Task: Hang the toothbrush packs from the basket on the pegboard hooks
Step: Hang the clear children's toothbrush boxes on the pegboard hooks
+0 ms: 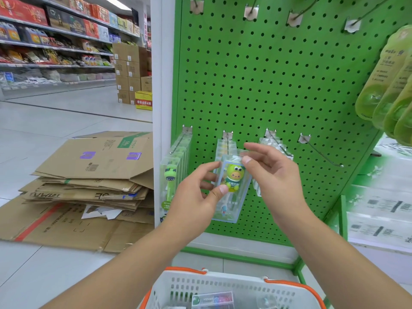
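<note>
So we've got a clear toothbrush pack (231, 186) with a green-and-yellow cartoon figure inside, held up in front of the green pegboard (278, 85), right at the second hook (227, 139) of the lower row. Our left hand (196, 197) pinches its lower half, thumb on the front, fingers (208, 176) curled behind. Our right hand (270, 175) grips the top edge between thumb and curled fingers. Packs already hang on the first three lower hooks; the fourth hook (321, 152) is bare. Down below, the white basket (223, 288) with orange handles holds at least one more boxed pack (213, 298), plus something clear we can't make out. Flattened cardboard (89, 186) is stacked on the floor to the left.
</note>
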